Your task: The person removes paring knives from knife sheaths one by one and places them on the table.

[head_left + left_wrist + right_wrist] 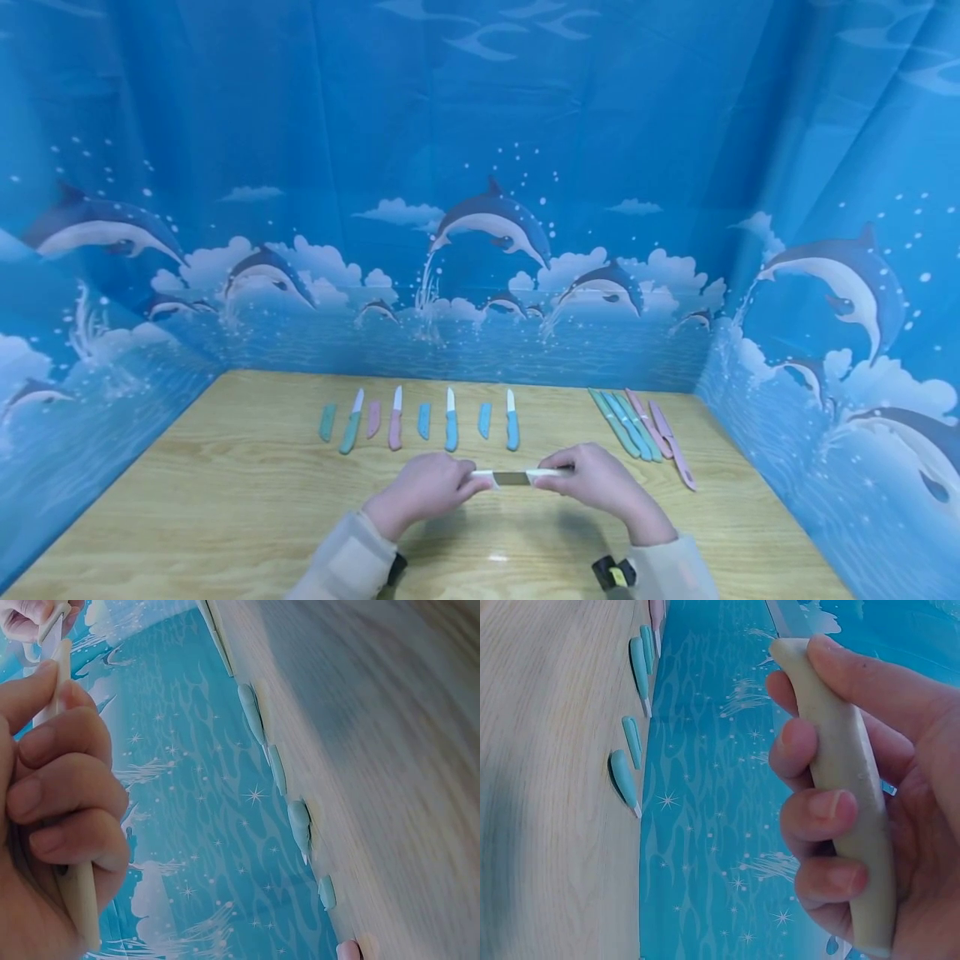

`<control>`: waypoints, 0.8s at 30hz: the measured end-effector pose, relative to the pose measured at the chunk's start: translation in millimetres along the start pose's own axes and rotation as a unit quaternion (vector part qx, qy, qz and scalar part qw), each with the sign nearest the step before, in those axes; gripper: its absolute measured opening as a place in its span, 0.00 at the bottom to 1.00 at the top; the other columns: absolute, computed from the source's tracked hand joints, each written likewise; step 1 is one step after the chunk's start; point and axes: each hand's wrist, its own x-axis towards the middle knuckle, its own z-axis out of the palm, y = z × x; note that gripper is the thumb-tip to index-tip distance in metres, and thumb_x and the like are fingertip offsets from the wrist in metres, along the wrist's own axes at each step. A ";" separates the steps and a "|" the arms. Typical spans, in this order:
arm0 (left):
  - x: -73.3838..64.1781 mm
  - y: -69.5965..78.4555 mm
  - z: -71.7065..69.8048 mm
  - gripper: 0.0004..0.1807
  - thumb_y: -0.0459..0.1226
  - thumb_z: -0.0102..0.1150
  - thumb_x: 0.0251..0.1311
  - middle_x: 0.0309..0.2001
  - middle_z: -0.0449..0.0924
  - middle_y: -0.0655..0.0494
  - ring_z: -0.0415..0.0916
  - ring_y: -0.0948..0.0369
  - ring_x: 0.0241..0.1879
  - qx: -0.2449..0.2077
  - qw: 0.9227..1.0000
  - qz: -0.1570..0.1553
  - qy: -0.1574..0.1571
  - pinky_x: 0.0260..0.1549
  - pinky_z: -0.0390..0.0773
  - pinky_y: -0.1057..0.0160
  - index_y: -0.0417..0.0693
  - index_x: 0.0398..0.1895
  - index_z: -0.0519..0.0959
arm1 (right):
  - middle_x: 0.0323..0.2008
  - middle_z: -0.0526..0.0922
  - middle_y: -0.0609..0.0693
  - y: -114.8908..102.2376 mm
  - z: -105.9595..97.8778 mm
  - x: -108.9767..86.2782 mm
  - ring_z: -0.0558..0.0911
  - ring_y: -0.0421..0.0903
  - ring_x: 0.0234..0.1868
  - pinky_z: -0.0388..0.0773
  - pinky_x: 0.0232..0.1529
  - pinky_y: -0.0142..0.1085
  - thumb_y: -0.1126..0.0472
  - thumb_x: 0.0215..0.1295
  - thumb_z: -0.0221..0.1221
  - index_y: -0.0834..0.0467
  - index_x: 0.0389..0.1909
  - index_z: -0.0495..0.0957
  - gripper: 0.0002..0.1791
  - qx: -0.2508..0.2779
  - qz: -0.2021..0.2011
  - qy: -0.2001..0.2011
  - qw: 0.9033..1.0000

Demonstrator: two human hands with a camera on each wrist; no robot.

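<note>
Holding cream knife (512, 478) | left hand (427, 490): fingers curled round one end | right hand (600, 482): fingers curled round other end | location: between hands, above table (225, 500), on near side of knife row (452, 431)

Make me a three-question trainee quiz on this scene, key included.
1. True or false: the pink knife lying beside the pink sheath has its tip toward the dolphin backdrop.
2. Multiple choice: what does the right hand grip?
A. a green knife
B. a cream-coloured piece
C. a blue sheath
3. Fill in: between the left hand and the right, a short stretch of bare ____ shows.

Key: 1. True. 2. B. 3. Blade.
</note>
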 end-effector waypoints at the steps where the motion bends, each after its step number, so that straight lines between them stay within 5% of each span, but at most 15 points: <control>1: -0.1 0.1 0.0 0.26 0.59 0.42 0.69 0.16 0.66 0.66 0.64 0.70 0.16 0.001 1.000 0.000 -0.001 0.22 0.71 0.68 0.51 0.28 0.79 | 0.26 0.82 0.38 0.1 -0.1 -0.2 0.72 0.38 0.23 0.68 0.25 0.32 0.45 0.58 0.65 0.46 0.35 0.86 0.11 -0.001 -0.001 -0.001 1.000; 14: -0.8 0.1 -2.0 0.26 0.58 0.42 0.70 0.18 0.70 0.65 0.66 0.70 0.18 0.007 1.000 -0.002 -0.001 0.26 0.76 0.65 0.49 0.30 0.80 | 0.33 0.86 0.42 3.0 -2.5 0.0 0.74 0.39 0.26 0.71 0.28 0.34 0.45 0.58 0.65 0.47 0.37 0.86 0.12 0.006 0.011 -0.007 1.000; 24: -0.8 -0.1 -2.6 0.26 0.58 0.42 0.70 0.16 0.66 0.66 0.63 0.70 0.16 0.001 1.000 0.001 -0.002 0.21 0.69 0.68 0.52 0.25 0.77 | 0.34 0.87 0.42 3.5 -3.0 -0.1 0.76 0.38 0.28 0.74 0.31 0.36 0.45 0.57 0.66 0.48 0.37 0.87 0.13 -0.001 0.012 -0.003 1.000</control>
